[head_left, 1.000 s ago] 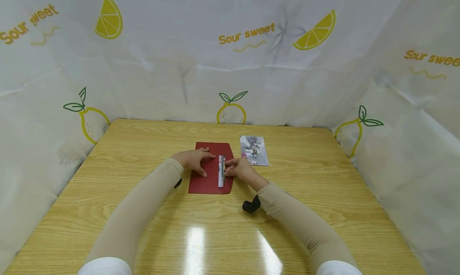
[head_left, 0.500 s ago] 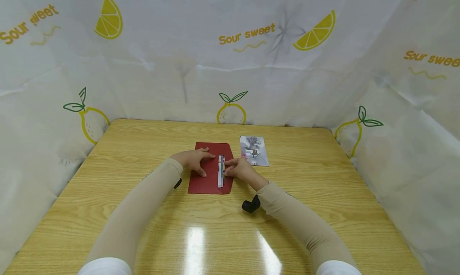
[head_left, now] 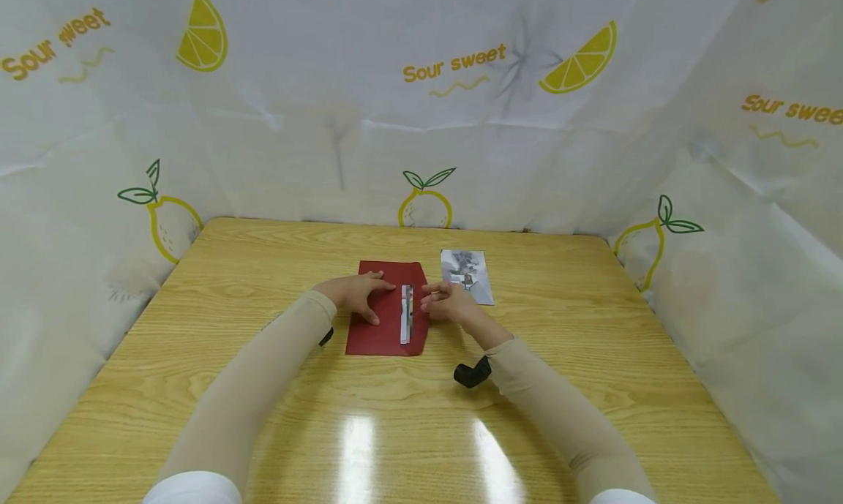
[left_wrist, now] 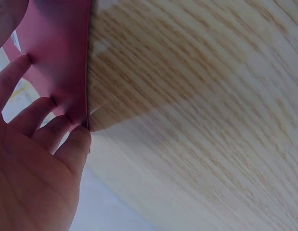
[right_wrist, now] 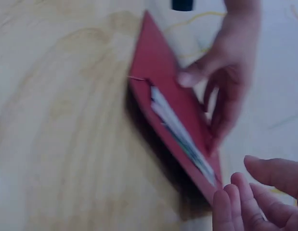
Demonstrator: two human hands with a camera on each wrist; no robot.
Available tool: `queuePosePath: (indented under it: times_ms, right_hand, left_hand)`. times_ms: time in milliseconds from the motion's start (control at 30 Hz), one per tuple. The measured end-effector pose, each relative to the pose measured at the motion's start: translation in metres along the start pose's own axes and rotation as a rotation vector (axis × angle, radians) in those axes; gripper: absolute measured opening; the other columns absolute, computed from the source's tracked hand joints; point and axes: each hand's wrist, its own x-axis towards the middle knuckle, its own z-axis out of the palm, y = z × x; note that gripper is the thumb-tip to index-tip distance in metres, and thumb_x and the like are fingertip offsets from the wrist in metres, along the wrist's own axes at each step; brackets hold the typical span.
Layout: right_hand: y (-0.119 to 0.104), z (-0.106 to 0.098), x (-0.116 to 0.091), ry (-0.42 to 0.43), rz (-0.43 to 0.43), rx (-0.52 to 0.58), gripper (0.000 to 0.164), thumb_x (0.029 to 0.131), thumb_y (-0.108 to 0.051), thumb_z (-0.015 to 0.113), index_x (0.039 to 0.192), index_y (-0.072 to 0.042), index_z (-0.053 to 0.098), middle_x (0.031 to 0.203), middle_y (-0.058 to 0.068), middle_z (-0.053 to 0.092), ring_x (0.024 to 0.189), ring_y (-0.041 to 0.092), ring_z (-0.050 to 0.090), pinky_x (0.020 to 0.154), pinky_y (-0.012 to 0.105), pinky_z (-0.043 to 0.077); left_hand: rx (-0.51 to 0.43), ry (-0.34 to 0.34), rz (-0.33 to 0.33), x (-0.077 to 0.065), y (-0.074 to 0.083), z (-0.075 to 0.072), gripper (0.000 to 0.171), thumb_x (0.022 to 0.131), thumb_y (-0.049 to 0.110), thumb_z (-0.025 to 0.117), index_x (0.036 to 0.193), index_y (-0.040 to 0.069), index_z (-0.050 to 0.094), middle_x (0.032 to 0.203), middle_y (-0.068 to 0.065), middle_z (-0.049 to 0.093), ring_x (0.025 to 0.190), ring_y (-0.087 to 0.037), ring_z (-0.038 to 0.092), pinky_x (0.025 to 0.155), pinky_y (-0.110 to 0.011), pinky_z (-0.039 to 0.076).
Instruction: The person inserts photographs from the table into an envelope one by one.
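Observation:
A red envelope [head_left: 378, 341] lies on the table with its flap toward the right. Printed cards or folded papers [head_left: 405, 321] stick partly out of its opening; the right wrist view shows their pale edges [right_wrist: 175, 125]. My left hand [head_left: 356, 293] rests on the envelope with fingers and thumb spread, and in the left wrist view its fingertips [left_wrist: 80, 134] touch the red paper. Just right of the flap is my right hand [head_left: 451, 303], fingers loosely extended and holding nothing. Whether it touches the flap I cannot tell.
A picture card [head_left: 469, 262] with grey printing lies behind my right hand. The wooden table [head_left: 560, 292] extends all around, and a white cloth [head_left: 296, 138] with lemon prints hangs along its back and sides.
My right hand has let go of the cards and moved a little right, its fingers now straighter. The left hand stays on the envelope.

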Motion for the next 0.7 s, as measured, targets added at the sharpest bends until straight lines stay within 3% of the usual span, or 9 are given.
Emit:
queuePosePath:
  times_ms: [133, 233, 500, 700]
  right_hand:
    - [-0.007, -0.023, -0.006, -0.010, -0.103, 0.065, 0.048, 0.097, -0.005, 0.057, 0.141, 0.006, 0.043, 0.124, 0.027, 0.057, 0.116, 0.038, 0.058, 0.098, 0.046, 0.049]
    - [-0.011, -0.043, -0.008, 0.019, -0.142, 0.082, 0.047, 0.099, -0.008, 0.054, 0.142, 0.005, 0.042, 0.129, 0.028, 0.053, 0.122, 0.039, 0.052, 0.101, 0.047, 0.046]
    - [-0.004, -0.085, -0.007, 0.089, -0.161, 0.078, 0.050, 0.100, -0.012, 0.053, 0.145, 0.004, 0.038, 0.140, 0.031, 0.041, 0.128, 0.043, 0.045, 0.107, 0.049, 0.039]
    - [0.016, -0.106, 0.001, 0.162, -0.106, 0.032, 0.052, 0.100, -0.011, 0.054, 0.145, 0.006, 0.035, 0.142, 0.030, 0.040, 0.131, 0.044, 0.042, 0.109, 0.048, 0.038]
  left_hand:
    - [-0.001, -0.001, -0.003, -0.002, 0.001, 0.000, 0.078, 0.084, 0.031, 0.076, 0.151, 0.024, 0.036, 0.163, -0.010, 0.009, 0.148, -0.034, 0.016, 0.113, -0.049, 0.031]
    - [0.001, -0.002, -0.004, -0.002, 0.000, 0.000, 0.078, 0.085, 0.031, 0.075, 0.151, 0.025, 0.036, 0.163, -0.009, 0.008, 0.149, -0.034, 0.014, 0.113, -0.049, 0.031]
    - [0.008, 0.001, 0.001, 0.002, -0.002, 0.001, 0.078, 0.084, 0.032, 0.075, 0.151, 0.025, 0.036, 0.163, -0.010, 0.008, 0.149, -0.034, 0.013, 0.113, -0.050, 0.031]
    - [0.002, -0.003, -0.002, 0.000, 0.000, 0.001, 0.078, 0.085, 0.031, 0.075, 0.151, 0.025, 0.035, 0.164, -0.009, 0.008, 0.149, -0.033, 0.012, 0.114, -0.050, 0.030]
